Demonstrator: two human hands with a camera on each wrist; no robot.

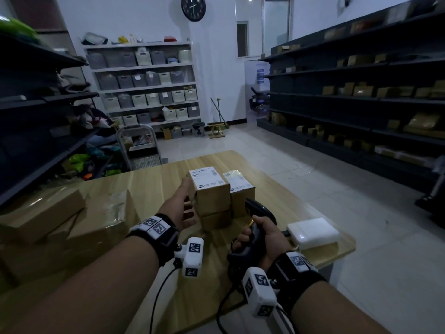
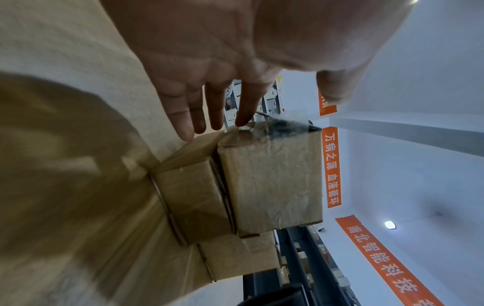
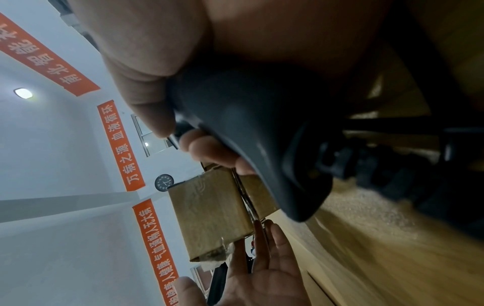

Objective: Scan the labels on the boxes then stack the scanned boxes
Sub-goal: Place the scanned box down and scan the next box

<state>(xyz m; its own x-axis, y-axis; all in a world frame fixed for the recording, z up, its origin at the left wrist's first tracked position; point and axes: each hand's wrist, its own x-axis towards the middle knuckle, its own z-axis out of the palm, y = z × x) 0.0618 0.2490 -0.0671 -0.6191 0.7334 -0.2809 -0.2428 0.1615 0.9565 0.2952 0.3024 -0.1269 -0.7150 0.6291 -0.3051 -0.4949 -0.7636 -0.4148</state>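
Two small cardboard boxes stand stacked on the wooden table [image 1: 154, 186]. The top box [image 1: 209, 189] [image 2: 272, 182] [image 3: 209, 215] carries a white label and rests on the lower box [image 1: 216, 219] [image 2: 193, 198]. Beside them on the right stands a third labelled box [image 1: 240, 191] [image 2: 235, 258]. My left hand [image 1: 185, 208] [image 2: 209, 93] [image 3: 264, 275] is open, fingers straight beside the stack's left face. My right hand [image 1: 262, 235] grips a black barcode scanner [image 1: 257, 218] [image 3: 261, 132] just in front of the boxes.
Large cardboard boxes [image 1: 55, 225] fill the table's left side. A white device [image 1: 313, 233] lies at the table's right edge, cabled. Dark shelving [image 1: 361, 97] runs along the right, a shelf of bins [image 1: 147, 85] stands at the back, and a folded cart [image 1: 139, 148] stands behind the table.
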